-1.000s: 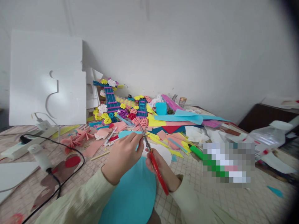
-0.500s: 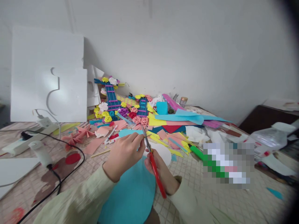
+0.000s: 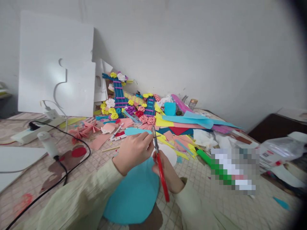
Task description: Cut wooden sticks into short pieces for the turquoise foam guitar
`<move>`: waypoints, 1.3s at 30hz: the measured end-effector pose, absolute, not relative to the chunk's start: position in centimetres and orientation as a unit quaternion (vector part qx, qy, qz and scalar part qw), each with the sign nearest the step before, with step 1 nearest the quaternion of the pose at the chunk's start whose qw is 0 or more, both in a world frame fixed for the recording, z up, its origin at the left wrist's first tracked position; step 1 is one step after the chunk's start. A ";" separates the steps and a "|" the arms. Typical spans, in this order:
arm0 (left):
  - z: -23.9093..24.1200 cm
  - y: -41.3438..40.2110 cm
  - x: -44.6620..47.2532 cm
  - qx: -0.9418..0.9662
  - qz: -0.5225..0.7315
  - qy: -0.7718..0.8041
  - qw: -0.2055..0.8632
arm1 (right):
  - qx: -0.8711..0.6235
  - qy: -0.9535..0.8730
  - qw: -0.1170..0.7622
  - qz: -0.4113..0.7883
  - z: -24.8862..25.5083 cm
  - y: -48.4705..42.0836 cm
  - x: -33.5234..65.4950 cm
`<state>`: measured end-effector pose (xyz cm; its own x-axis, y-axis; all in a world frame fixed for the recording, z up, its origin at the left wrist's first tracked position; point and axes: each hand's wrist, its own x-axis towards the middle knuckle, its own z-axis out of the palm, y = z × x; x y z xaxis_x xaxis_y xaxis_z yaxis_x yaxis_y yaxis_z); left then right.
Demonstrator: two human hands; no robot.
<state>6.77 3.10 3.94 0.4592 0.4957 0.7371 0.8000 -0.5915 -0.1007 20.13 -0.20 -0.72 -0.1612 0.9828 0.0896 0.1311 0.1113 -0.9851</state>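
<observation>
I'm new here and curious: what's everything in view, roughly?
Red-handled metal scissors: one, red-and-silver, centre
Rounded blue paper sheet: one, blue, front
Ladder-patterned dark-blue panels: two, dark-blue, back
Crumpled paper flowers: many, multicoloured, around panels
Flat paper pieces: many, multicoloured, middle
Tall flat white board: one, white, back left
Clear plastic bottle: one, transparent, right
White power strip: one, white, left
White corded cylinder: one, white, left
Checked tabletop: one, beige, throughout
Left grip: one, green-sleeved, centre
Right grip: one, green-sleeved, centre
</observation>
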 end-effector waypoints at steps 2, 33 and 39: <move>4.0 3.1 6.7 -0.825 -0.337 -0.392 0.227 | -0.457 -0.601 0.446 0.480 -0.8 -0.1 20.2; 5.9 1.8 6.0 -0.880 -0.169 -0.390 0.212 | -0.392 -0.570 0.451 0.564 -1.7 0.4 21.1; 5.7 1.7 6.1 -0.884 -0.167 -0.375 0.223 | -0.395 -0.576 0.468 0.541 -2.0 0.5 21.1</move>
